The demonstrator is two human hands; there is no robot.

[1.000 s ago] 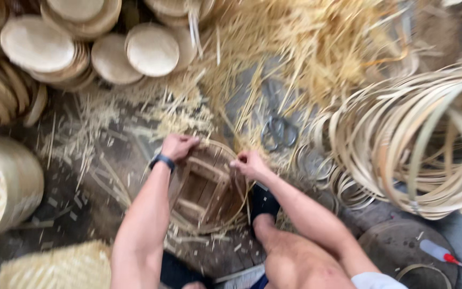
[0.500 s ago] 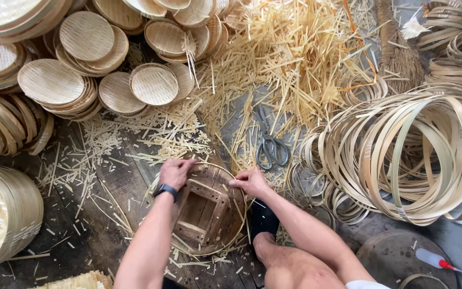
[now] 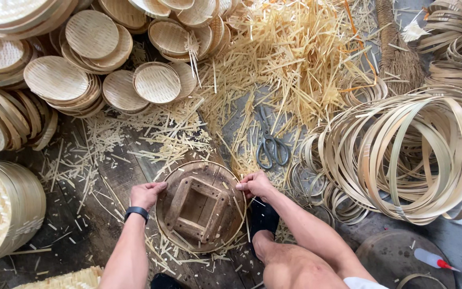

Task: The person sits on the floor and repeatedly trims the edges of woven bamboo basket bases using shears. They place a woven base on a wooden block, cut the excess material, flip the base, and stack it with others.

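Note:
A round dark wooden form (image 3: pixel 199 206) with a square wooden frame on top lies on the floor in front of me, with a thin bamboo ring around its rim. My left hand (image 3: pixel 146 194), a black band on its wrist, presses against the left edge of the form. My right hand (image 3: pixel 255 184) pinches the bamboo ring at the right edge. Grey scissors (image 3: pixel 271 147) lie just beyond my right hand among bamboo slivers.
Stacks of woven bamboo discs (image 3: pixel 89 59) fill the far left. A heap of bamboo offcuts (image 3: pixel 295 59) lies ahead. Many bamboo hoops (image 3: pixel 413 150) stand at the right. A woven cylinder (image 3: pixel 4 211) sits at the left. A small bottle with a red tip (image 3: pixel 429 259) lies at the lower right.
The view has tilted so that more of the floor ahead shows. Both hands stay on the rim of the wooden form, the left hand flattening against its edge.

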